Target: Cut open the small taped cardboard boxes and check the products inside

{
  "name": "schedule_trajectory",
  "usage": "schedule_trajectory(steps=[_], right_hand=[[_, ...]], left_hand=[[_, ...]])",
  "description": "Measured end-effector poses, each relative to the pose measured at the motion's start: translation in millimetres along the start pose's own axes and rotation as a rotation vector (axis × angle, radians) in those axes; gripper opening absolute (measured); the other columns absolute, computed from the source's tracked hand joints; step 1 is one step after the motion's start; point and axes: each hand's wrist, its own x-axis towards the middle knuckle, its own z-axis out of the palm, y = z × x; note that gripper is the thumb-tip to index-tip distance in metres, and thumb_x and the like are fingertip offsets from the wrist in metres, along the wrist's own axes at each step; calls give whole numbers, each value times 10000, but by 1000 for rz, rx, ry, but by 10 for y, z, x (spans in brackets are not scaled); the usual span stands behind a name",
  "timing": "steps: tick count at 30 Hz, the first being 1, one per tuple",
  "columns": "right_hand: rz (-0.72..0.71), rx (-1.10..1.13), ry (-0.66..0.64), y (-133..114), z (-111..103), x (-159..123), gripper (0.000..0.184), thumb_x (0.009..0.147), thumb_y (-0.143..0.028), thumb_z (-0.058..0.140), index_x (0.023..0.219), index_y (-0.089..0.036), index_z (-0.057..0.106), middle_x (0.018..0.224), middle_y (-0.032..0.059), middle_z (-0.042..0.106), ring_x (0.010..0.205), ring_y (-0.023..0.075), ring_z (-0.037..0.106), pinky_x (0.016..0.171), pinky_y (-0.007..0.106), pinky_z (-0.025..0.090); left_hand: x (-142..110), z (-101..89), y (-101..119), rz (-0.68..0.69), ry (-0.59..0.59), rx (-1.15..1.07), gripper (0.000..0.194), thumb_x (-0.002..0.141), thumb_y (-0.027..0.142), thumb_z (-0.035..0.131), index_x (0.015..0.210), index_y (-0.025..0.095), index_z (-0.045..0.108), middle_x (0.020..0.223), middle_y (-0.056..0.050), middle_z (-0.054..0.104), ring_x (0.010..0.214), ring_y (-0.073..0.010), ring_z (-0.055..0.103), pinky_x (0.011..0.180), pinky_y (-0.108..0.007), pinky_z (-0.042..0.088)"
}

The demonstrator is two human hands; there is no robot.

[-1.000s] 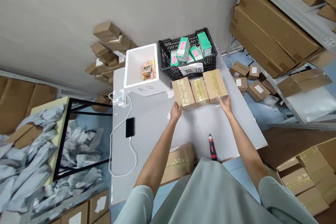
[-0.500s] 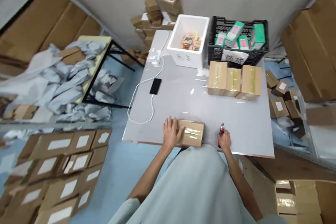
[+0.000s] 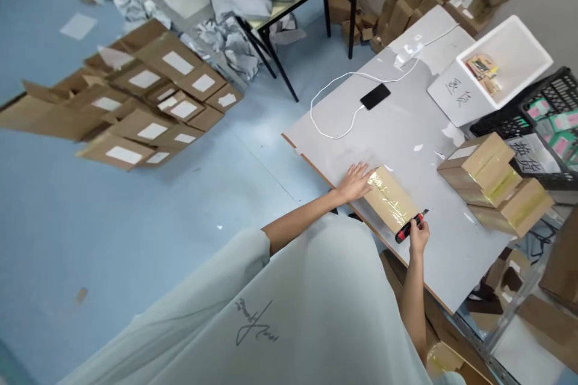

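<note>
A taped cardboard box [image 3: 392, 197] lies near the front edge of the grey table [image 3: 406, 147]. My left hand [image 3: 355, 181] rests on its left end with the fingers stretched out. My right hand [image 3: 419, 234] is closed round a red and black utility knife [image 3: 410, 227], at the box's right end. The knife's blade is out and points up to the right, away from my left hand. Whether the knife touches the box I cannot tell.
Three taped boxes [image 3: 492, 183] stand on the table's right side, beside a white bin [image 3: 456, 93] and a black crate [image 3: 501, 126] of green boxes. A phone [image 3: 376, 97] on a white cable lies farther back. Labelled cartons [image 3: 149, 131] stand on the floor at left.
My view has turned to the left, so the table now appears slanted. The utility knife has come off the tabletop to the box's right end in my right hand. My left hand stays on the box.
</note>
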Motion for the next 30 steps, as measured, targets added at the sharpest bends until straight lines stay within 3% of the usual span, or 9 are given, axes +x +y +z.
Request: schedule_trajectory(steps=[4,8,13,17,20,24,30], right_hand=[[-22,120,64,-198,-26,-120,597,781,-746,632,1091,-236,635,919,-12,647,750,215,701,682,344,597],[-124,97,170,-374,-39,-260,663,726,-713,693,1138,-194,713,1012,85,772,929,279,745,893,426,640],[-172,-72,184,-613,-47,-509,714,824,-669,611,1262,-128,773,1229,227,844,1151,351,791,1018,456,635],[-157,-254,163,-763,-93,-727,718,927,-545,558,1462,-105,744,1381,258,829,1240,374,801,1074,458,618],[-177,-316,58,-888,-103,-869,702,1005,-513,515,1547,-111,709,1395,239,833,1224,367,803,1080,453,608],[-282,-270,-230,-1093,-28,-926,639,1118,-629,488,1467,-167,758,1297,180,864,1126,337,801,1044,430,607],[-411,-250,-595,-1438,100,-596,722,1195,-750,374,1442,-202,773,1163,125,850,1131,318,763,1016,413,597]], left_hand=[[-67,-1,-91,36,-18,-69,699,1164,410,592,1787,114,484,1863,-267,426,1802,-429,287,1464,-622,239],[-102,27,-243,87,7,-169,677,1144,387,628,1774,164,517,1845,-236,462,1783,-403,332,1444,-586,310],[-84,142,-402,151,64,-339,638,1143,427,630,1738,201,575,1753,-215,572,1679,-395,482,1397,-602,400],[-82,241,-444,189,92,-474,671,1160,435,600,1783,199,514,1687,-210,626,1587,-367,574,1347,-555,472],[-75,262,-443,192,100,-530,678,1152,434,619,1781,204,516,1662,-194,648,1552,-355,602,1338,-539,481],[-38,254,-432,161,103,-593,678,1116,439,666,1740,193,566,1649,-172,662,1550,-339,610,1350,-502,470],[-18,218,-425,93,91,-690,711,1061,467,718,1715,219,591,1651,-140,662,1528,-333,623,1325,-492,500]])
